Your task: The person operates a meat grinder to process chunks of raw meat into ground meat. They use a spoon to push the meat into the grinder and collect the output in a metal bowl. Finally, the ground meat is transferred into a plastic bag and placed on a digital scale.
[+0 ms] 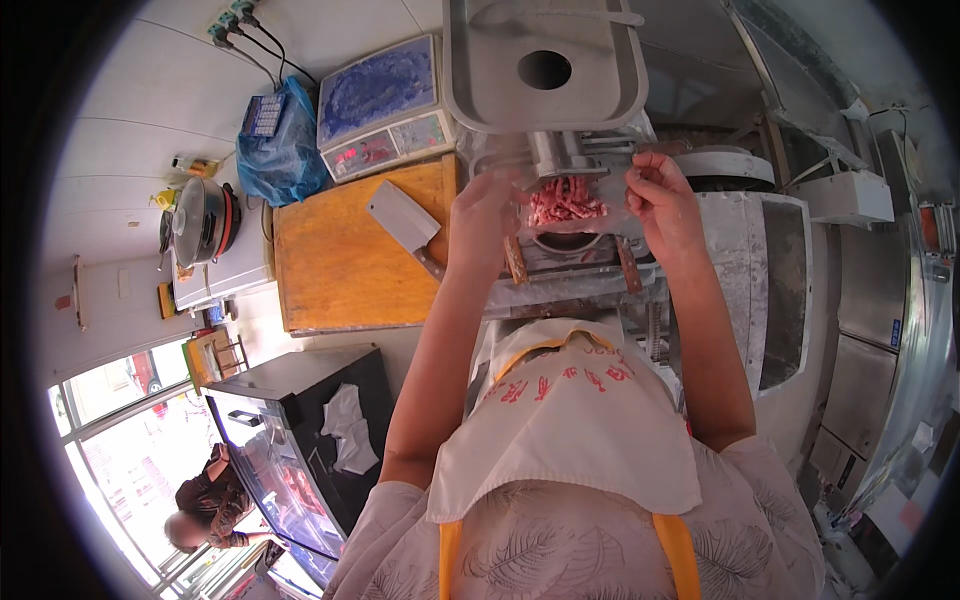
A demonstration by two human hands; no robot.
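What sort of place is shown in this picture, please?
Probably a butcher's shop: minced meat sits just below the outlet of a metal grinder, a cleaver lies on an orange board, and a glass-fronted case stands to the left.

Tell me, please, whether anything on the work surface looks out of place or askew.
Only mildly: the cleaver lies aslant on the orange board, out of line with its edges. I see no clear spill or damage.

L head cam looks dn, wide fisheye.
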